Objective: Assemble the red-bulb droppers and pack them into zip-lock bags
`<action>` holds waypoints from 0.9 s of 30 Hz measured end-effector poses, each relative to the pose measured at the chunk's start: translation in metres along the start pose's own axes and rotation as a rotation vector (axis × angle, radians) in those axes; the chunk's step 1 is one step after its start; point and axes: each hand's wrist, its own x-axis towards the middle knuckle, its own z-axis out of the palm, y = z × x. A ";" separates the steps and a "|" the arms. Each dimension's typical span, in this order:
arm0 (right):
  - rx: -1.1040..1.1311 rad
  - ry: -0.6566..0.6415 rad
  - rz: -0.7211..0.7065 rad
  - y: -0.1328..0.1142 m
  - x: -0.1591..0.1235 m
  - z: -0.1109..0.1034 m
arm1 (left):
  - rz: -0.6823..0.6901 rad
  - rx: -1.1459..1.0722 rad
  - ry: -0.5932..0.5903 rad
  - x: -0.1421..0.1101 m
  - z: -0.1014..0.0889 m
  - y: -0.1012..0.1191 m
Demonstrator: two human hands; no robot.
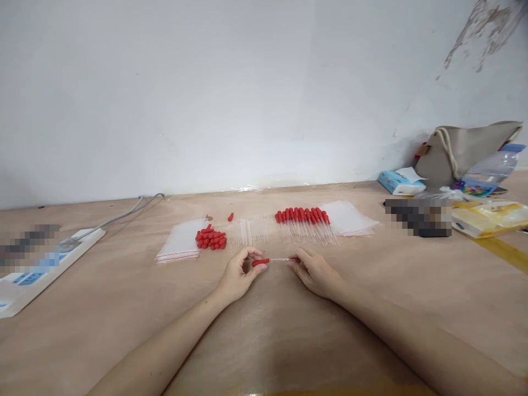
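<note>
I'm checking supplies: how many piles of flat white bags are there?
2: the left pile, beside the loose red caps, and the right pile, beside the red-capped tubes.

The person's left hand (238, 276) and right hand (319, 274) are bare, with slim fingers and smooth, rounded backs. The left forearm (165, 335) and right forearm (404, 335) are uncovered too, each narrowing evenly towards the wrist. A small dark spot (206, 301) marks the left one near the wrist; the fingernails are too small to make out clearly.
</note>
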 end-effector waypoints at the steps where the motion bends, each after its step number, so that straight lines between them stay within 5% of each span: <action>1: -0.002 0.001 -0.001 0.000 0.000 0.000 | 0.006 0.029 -0.003 0.000 0.000 0.001; 18: -0.139 -0.088 -0.097 0.002 0.006 -0.002 | 0.142 0.111 -0.185 -0.002 -0.001 0.012; 27: -0.275 -0.032 -0.156 -0.002 0.005 0.002 | 0.266 0.222 -0.097 -0.002 0.001 0.011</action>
